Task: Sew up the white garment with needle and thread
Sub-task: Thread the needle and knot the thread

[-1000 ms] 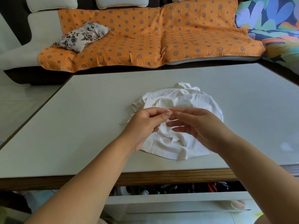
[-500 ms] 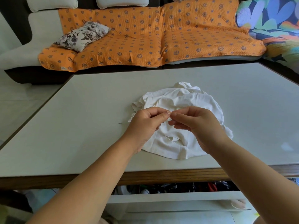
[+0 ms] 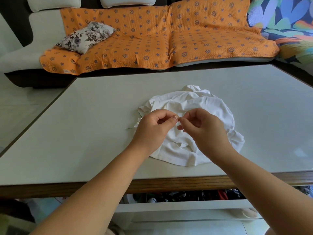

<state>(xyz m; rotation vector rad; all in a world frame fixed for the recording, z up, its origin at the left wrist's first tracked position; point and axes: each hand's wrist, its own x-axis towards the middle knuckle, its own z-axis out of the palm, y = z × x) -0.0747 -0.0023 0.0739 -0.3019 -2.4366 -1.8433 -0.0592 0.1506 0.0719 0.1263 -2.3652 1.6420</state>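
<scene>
surface: pale table [image 3: 84, 133], wooden front edge | room: sofa under orange cover [image 3: 152, 39], floral cushion [image 3: 84, 37] upper left | white garment [image 3: 211, 112] crumpled at frame centre | needle [image 3: 129, 128] just left of left hand [image 3: 152, 129] | left hand and right hand [image 3: 206, 131]: narrow fingertip pinches meeting over garment, contents too fine to tell

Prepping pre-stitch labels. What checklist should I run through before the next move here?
1. Is the garment flat on the table? Not ok, it is bunched and folded.
2. Do the left hand and right hand pinch tip to tip above the garment? Ok.
3. Is the thread in either grip? Cannot tell, too fine to see.
4. Is the needle in hand? Not ok, it lies on the table by the left hand.
5. Is the spot to sew exposed? Cannot tell, folds and hands cover it.
</scene>
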